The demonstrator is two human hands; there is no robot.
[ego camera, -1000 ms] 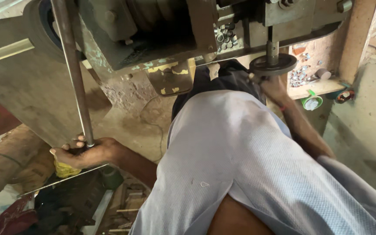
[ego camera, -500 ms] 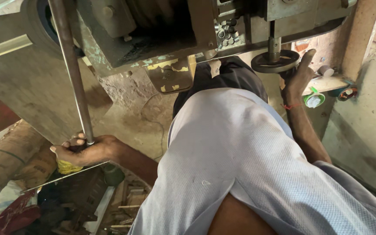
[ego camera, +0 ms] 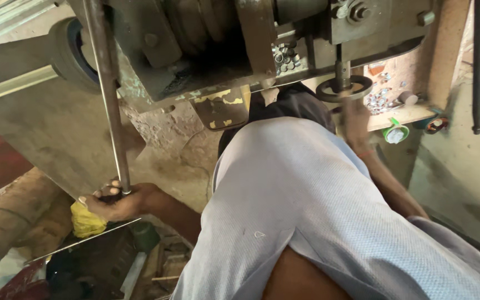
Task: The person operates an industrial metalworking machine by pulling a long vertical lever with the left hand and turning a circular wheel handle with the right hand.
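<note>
My left hand (ego camera: 119,201) is wrapped around the bottom end of the long steel lever (ego camera: 108,94), fingers closed on it, low beside the machine (ego camera: 195,50). My right hand (ego camera: 356,119) reaches up to the small black handwheel (ego camera: 344,89) under the machine's right end; it is blurred, so I cannot tell whether it grips the rim or only touches it.

I judge the work to be partway: both controls are in hand, but nothing in view shows a piece finished or set aside.

Room is tight. The machine's underside hangs just above my shirt (ego camera: 306,211). A yellow rag (ego camera: 86,220) lies touching my left hand, with a metal sheet edge (ego camera: 84,241) just below it and clutter beneath. To the right, a wooden shelf (ego camera: 401,115) with small parts lies near the handwheel, and a dark rod (ego camera: 479,66) hangs well apart.
</note>
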